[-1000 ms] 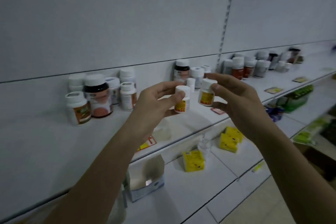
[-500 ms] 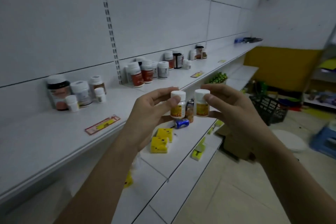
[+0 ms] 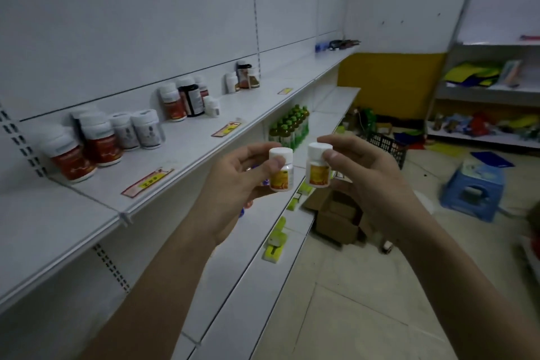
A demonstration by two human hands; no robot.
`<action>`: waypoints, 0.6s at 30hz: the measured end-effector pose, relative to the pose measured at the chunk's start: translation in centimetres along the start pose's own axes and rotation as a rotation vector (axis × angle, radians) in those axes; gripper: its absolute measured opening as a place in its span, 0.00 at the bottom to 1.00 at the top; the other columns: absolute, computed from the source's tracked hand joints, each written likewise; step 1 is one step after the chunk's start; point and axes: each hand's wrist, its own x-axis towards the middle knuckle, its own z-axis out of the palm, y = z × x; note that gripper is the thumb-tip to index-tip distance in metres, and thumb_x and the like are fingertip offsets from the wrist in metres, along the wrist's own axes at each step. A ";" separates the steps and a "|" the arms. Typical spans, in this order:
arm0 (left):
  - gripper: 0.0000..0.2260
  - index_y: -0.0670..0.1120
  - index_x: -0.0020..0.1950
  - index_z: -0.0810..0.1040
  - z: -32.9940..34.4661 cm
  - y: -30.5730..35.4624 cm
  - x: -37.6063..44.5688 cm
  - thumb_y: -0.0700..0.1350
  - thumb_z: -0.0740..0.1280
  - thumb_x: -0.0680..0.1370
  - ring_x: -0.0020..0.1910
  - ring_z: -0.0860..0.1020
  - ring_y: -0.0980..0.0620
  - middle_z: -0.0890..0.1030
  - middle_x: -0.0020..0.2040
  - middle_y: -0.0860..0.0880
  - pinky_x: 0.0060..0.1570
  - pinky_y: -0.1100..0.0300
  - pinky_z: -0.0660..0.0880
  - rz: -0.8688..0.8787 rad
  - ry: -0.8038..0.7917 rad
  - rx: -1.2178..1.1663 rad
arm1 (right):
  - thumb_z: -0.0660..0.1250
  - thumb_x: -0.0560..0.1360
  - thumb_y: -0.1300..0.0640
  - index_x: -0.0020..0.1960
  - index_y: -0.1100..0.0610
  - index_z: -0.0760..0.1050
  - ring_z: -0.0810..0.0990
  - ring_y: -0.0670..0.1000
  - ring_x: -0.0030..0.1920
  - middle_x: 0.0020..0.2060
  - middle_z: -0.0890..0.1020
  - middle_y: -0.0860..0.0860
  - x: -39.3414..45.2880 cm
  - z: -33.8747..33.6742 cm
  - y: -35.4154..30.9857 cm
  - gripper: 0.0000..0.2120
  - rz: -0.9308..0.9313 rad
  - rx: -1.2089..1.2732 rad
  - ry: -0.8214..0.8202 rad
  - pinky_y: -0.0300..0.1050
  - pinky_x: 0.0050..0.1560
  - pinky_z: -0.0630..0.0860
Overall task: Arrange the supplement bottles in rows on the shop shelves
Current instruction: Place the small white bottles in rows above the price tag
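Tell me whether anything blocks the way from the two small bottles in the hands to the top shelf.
Nothing visible does. The left hand grips one small bottle, the right hand the other. The top shelf beside them lies bare between its bottle groups and front edge.

One view only: head-worn wide-angle camera, at about chest-to-head height, facing forward and slightly down along the aisle. The long white metal shelf runs from the left near edge away toward the far yellow-painted wall, so the lens looks obliquely along its front edge rather than square at it. Both forearms enter from the bottom edge; the left hand and right hand sit close to the lens, near frame centre (strong wide-angle bending at the edges). Tiled floor fills the lower right; a second white shelving unit stands at far right. No second view to overlap.
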 end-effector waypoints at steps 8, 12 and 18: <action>0.18 0.48 0.57 0.81 1.9 -3.1 13.1 0.48 0.73 0.67 0.50 0.84 0.51 0.85 0.52 0.49 0.42 0.62 0.80 -0.024 -0.126 -0.130 | 0.72 0.69 0.49 0.55 0.49 0.83 0.84 0.55 0.54 0.53 0.85 0.51 9.6 -5.5 2.7 0.15 0.067 -0.097 0.078 0.52 0.52 0.82; 0.18 0.50 0.54 0.82 3.8 -4.1 19.3 0.49 0.74 0.65 0.50 0.84 0.50 0.85 0.53 0.49 0.42 0.61 0.80 -0.010 -0.175 -0.124 | 0.70 0.69 0.50 0.55 0.50 0.83 0.84 0.52 0.53 0.51 0.85 0.50 13.5 -8.8 3.6 0.15 0.059 -0.102 0.122 0.43 0.46 0.82; 0.17 0.50 0.54 0.82 8.2 -6.4 27.5 0.49 0.73 0.66 0.50 0.84 0.50 0.85 0.52 0.49 0.43 0.61 0.80 -0.013 -0.222 -0.082 | 0.69 0.74 0.53 0.56 0.48 0.82 0.84 0.49 0.53 0.51 0.86 0.48 19.7 -15.1 5.3 0.11 0.033 -0.138 0.146 0.45 0.50 0.83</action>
